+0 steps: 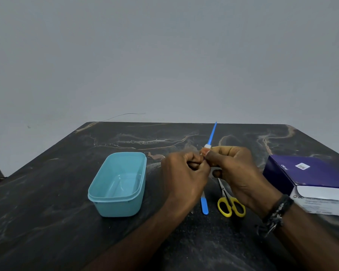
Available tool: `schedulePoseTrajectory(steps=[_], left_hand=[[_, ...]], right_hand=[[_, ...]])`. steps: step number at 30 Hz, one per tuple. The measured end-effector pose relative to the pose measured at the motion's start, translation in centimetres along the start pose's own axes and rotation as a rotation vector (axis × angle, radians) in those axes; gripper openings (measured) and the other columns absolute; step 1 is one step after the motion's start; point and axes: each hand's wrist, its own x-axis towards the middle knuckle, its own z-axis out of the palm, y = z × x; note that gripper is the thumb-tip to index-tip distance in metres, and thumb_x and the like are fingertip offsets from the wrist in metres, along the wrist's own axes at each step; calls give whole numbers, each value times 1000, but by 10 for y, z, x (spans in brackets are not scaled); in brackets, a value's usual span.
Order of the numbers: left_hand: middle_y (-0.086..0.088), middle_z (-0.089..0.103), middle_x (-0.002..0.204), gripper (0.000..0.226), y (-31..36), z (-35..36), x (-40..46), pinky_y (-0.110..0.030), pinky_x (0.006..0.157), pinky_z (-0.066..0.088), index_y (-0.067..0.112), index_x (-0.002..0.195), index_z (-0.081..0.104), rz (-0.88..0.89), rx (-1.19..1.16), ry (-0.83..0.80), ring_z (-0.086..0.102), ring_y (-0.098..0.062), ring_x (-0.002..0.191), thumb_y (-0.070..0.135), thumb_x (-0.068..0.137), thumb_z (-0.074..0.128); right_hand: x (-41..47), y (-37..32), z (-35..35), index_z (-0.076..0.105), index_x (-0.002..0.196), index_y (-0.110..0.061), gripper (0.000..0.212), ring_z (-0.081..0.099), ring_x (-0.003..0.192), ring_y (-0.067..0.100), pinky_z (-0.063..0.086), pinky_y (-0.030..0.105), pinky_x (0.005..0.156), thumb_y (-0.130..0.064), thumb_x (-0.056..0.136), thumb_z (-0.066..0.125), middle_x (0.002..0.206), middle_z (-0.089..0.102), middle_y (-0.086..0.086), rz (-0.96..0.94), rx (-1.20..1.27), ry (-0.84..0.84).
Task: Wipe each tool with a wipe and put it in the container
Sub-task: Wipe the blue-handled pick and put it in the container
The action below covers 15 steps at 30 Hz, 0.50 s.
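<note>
Now slim blue tool (211, 134) — white wipe (207, 146) (folded) around it

The table (67, 222) under my hands is dark, stone-like, faintly glossy, with pale marble veining. The tub (116, 184) is smooth turquoise plastic with a soft sheen. The pick (212, 133) that I hold is smooth blue plastic, wrapped at my fingertips in a white, matt, fibrous wipe (207, 146). The file (204, 206) has a blue plastic handle. The scissors (230, 204) pair bright metal blades with glossy yellow plastic loops. The box (309, 180) is printed cardboard, purple and white. My wristband (278, 212) looks like black braided cord.
</note>
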Motion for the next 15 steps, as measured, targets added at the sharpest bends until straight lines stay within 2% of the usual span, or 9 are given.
schedulePoseTrajectory(steps=[4, 7, 11, 15], left_hand=[[6, 67, 58, 8, 1, 5, -3, -29, 51, 54, 16, 73, 74, -45, -69, -80, 61, -5, 51, 14, 81, 73], [-1, 69, 62, 8, 3, 8, -7, -39, 57, 58, 12, 75, 73, -121, -144, -158, 63, -11, 55, 15, 83, 72], [-7, 71, 65, 12, 4, 6, -7, -31, 57, 54, 10, 73, 71, -189, -214, -140, 59, -7, 52, 13, 84, 71], [-6, 70, 63, 17, 3, 3, -1, -31, 59, 53, 15, 68, 70, -245, -266, -93, 59, -8, 52, 12, 84, 71]], right_hand=[[3, -7, -6, 73, 77, -3, 21, 47, 69, 25, 40, 30, 56, -22, 86, 69, 78, 60, 18, 5, 103, 151], [5, -10, -12, 72, 75, -10, 18, 48, 69, 17, 40, 27, 57, -21, 87, 67, 86, 60, 16, 2, 172, 224], [6, -3, -12, 73, 80, -9, 18, 50, 65, 13, 41, 25, 54, -26, 85, 68, 80, 62, 11, 56, 126, 135], [2, 2, -3, 73, 82, -3, 21, 56, 71, 28, 41, 36, 62, -24, 85, 68, 76, 65, 14, 74, 123, -3]])
